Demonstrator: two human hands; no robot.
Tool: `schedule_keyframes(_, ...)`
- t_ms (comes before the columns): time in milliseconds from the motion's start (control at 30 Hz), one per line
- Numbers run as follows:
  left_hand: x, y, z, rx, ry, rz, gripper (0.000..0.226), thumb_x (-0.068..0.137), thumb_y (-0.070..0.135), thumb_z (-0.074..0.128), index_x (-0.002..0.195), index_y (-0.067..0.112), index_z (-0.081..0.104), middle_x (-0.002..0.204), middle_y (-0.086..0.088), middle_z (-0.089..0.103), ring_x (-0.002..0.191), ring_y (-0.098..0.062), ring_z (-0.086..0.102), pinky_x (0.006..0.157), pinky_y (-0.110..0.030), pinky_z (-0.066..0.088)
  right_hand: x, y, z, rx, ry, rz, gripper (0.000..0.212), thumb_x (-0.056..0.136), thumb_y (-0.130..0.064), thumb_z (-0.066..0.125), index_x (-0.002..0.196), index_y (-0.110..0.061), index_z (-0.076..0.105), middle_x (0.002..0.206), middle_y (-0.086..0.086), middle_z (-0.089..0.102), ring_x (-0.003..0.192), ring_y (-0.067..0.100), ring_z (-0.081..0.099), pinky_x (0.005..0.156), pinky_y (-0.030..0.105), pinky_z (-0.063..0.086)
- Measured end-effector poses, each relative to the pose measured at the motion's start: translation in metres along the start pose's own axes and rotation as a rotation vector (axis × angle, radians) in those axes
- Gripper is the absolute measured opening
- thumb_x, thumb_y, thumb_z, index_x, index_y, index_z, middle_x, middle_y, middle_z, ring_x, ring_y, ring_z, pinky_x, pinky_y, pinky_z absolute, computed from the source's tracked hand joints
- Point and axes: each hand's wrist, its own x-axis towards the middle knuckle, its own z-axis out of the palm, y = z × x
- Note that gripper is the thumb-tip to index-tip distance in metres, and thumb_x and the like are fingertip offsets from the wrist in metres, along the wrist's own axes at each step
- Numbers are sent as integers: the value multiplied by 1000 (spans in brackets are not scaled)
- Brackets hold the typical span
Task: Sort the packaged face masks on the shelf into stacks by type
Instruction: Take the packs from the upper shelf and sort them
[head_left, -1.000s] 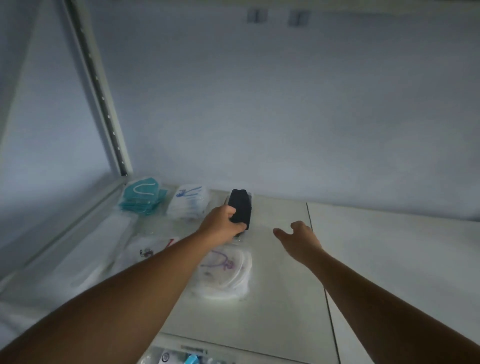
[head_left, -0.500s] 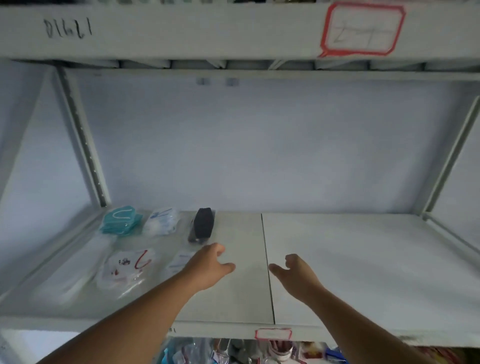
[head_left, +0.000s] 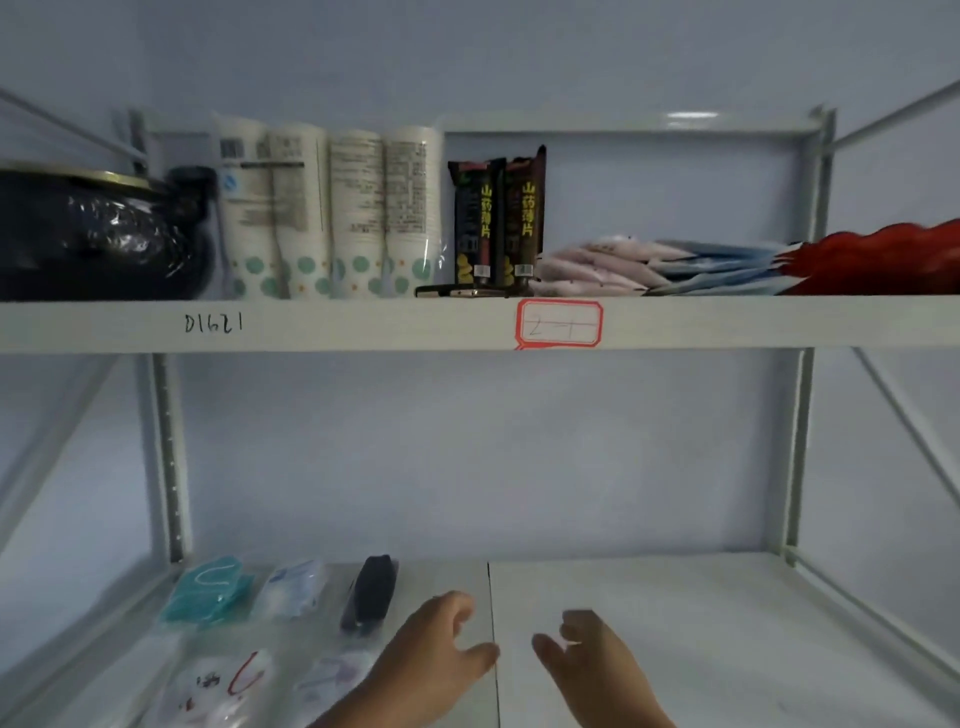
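looking from the head camera, the only view given, both hands hang over the front of the lower shelf (head_left: 649, 597) with nothing in them. the left hand (head_left: 436, 657) is slack, fingers loosely spread, thumb pointing toward the seam between the two shelf boards. the right hand (head_left: 592, 662) is just across that seam, fingers curled a little, grasping nothing.

taking the black mask pack (head_left: 370, 593) as the landmark: it lies at the back of the left board, just beyond and to the left of the left hand. a white and blue mask pack (head_left: 292, 590) lies just beside it on its left, and a teal mask stack (head_left: 210, 592) lies beyond that, nearest the shelf post. in front of the black pack, toward the camera, lies a clear pack with purple print (head_left: 332, 678), and left of that a white pack with red ear loops (head_left: 223, 686); both are blurred.

as a judgement, the sorting looks well along: five separate kinds occupy five separate spots, none overlapping as far as can be told. how many packs each pile holds cannot be told. on the upper shelf, well above the black pack and to its right, lie pink and blue flat packets (head_left: 649, 265), which may be more masks waiting to be sorted, though that cannot be told.
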Motion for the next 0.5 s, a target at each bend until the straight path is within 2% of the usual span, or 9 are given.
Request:
schedule_keyframes(33,1,21,-10,19,30,33,55,90,54,69,139,36,52,141,23,54,115,9,50,87,-4,38,0,-10,-18,23,47,-53,52,92,-50,66,133,-20,54,130,-5,63,105,6,63,85,18,41)
schedule_keyframes(67,4,41,-19,29,56,71,56,91,54,68,141,36,51,141,23,54,115,10,50,85,-2,35,-1,-21,-37,42,100,-111,49,92,-48,66,131,-20,55,129,-5,63,102,6,61,85,19,42)
schedule_keyframes(167,13,97,-42,-22,99,216,62,91,53,70,146,33,48,146,19,54,126,4,53,104,-19,43,-2,-52,-95,87,237,-236,51,93,-48,64,135,-21,53,131,-7,61,104,5,58,89,20,43)
schedule_keyframes(200,14,114,-49,-46,111,249,63,92,53,69,147,33,47,147,18,54,127,2,53,106,-22,44,-3,-62,-113,88,262,-262,53,94,-48,63,138,-21,52,132,-7,60,108,5,59,91,21,44)
schedule_keyframes(300,15,162,-73,-58,176,331,62,93,51,68,148,34,46,148,18,53,124,0,53,103,-22,43,-7,-89,-166,90,348,-349,55,94,-49,62,140,-20,52,134,-7,61,115,9,60,95,26,47)
schedule_keyframes(400,16,208,-104,-51,269,425,60,92,49,71,146,32,51,144,16,57,122,-2,56,102,-27,48,-8,-115,-215,90,432,-413,52,95,-48,62,137,-19,55,130,-5,63,113,12,62,91,28,48)
schedule_keyframes(467,18,233,-127,-55,329,479,56,92,46,73,143,28,56,140,13,61,123,-5,59,105,-32,50,-6,-130,-243,103,474,-460,35,95,-46,62,121,-23,64,114,-8,68,104,12,64,83,26,49)
schedule_keyframes(500,21,244,-138,-57,362,504,54,92,45,73,140,27,58,138,13,63,122,-7,61,104,-32,50,-6,-139,-256,89,493,-484,15,95,-43,60,99,-30,68,94,-15,68,90,8,63,72,21,47)
